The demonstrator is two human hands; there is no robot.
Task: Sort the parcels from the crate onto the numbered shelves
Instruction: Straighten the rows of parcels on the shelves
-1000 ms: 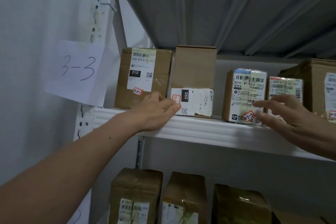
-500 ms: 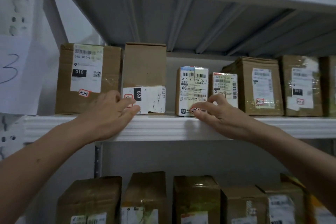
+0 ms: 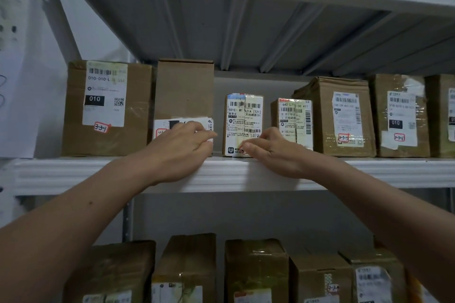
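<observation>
Landmark: small parcel (image 3: 243,120), a narrow upright block, glossy white label over most of its front, standing on the white ribbed shelf lip (image 3: 369,172). Just left of it, a narrow gap away, is the tall carton (image 3: 184,91) of matte brown board. The left hand (image 3: 181,146) rests on the carton's low label, fingers lightly bent, enclosing nothing. The right hand (image 3: 273,152) meets the small parcel's bottom front; pinching or only touching, cannot tell. Right of the small parcel stands a second small parcel (image 3: 293,118), near but apart. Risk: the small parcel looks top-heavy, so a low push could tip it backward or skew it into its neighbour; slick tape may let fingertips slide.
</observation>
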